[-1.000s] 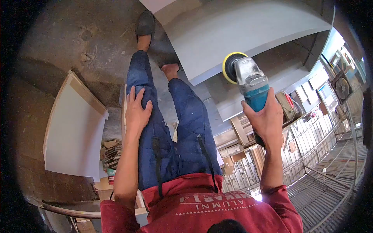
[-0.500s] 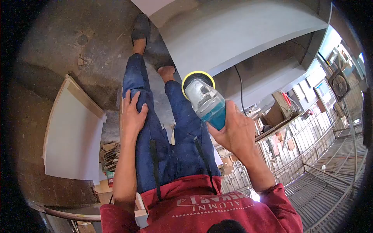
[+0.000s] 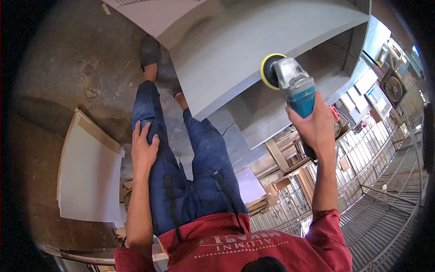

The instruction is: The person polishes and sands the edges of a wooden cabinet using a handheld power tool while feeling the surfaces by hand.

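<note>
My right hand [image 3: 320,129] is wrapped round the teal body of a disc sander [image 3: 295,81] with a silver head. The yellow-rimmed black pad [image 3: 272,71] faces left and overlaps the front edge of a grey cabinet [image 3: 217,63] in this view. My left hand [image 3: 145,152] rests on my left thigh, over dark blue trousers [image 3: 156,177], its fingers spread and holding nothing.
A white panel with a brown edge [image 3: 90,177] leans at the left. Stacked wood pieces [image 3: 283,156] lie under and beside the cabinet at the right. A fan [image 3: 394,88] stands far right, near a metal rack [image 3: 385,222]. Concrete floor [image 3: 77,59] spreads at upper left.
My right hand has carried the sander up and to the right, from in front of my knee to the cabinet edge. My left hand stays on the thigh. The view has shifted slightly.
</note>
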`<move>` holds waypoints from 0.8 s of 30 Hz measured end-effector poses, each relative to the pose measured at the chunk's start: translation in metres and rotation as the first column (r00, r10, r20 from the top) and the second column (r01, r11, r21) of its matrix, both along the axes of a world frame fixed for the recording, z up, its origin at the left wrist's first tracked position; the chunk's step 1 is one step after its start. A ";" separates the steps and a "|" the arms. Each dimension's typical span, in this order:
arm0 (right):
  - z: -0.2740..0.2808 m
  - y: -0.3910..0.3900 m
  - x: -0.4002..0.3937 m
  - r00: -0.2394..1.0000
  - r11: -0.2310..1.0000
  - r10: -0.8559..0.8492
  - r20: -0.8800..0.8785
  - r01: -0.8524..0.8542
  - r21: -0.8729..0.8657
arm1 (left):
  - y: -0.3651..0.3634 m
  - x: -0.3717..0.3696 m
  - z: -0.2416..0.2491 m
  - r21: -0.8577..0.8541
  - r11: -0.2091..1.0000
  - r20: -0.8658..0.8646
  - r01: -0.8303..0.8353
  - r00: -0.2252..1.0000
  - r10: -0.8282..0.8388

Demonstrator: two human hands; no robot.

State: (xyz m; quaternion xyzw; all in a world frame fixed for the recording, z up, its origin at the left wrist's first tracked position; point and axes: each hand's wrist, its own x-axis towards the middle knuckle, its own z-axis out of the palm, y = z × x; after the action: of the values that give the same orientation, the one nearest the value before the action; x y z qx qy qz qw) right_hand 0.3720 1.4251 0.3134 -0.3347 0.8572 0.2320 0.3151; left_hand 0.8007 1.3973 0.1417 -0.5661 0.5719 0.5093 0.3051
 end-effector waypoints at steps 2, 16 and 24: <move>-0.001 -0.005 -0.023 1.000 0.998 -0.028 0.008 0.029 -0.055 | -0.004 -0.001 0.002 -0.002 1.000 -0.012 -0.010 1.000 0.010; -0.017 -0.031 -0.247 0.996 0.982 -0.035 -0.076 0.020 -0.188 | -0.009 -0.011 -0.004 -0.022 0.999 0.002 0.044 0.999 -0.044; -0.011 -0.043 -0.264 0.991 0.993 -0.075 -0.110 0.063 -0.103 | -0.009 -0.010 -0.007 -0.032 0.997 0.009 0.066 0.998 -0.066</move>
State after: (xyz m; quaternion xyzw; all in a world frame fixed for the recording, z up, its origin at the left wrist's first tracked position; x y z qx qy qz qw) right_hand 0.1083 1.3820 0.3020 -0.3064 0.8953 0.1967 0.2566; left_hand 0.7904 1.3883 0.1350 -0.5535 0.5974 0.4875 0.3147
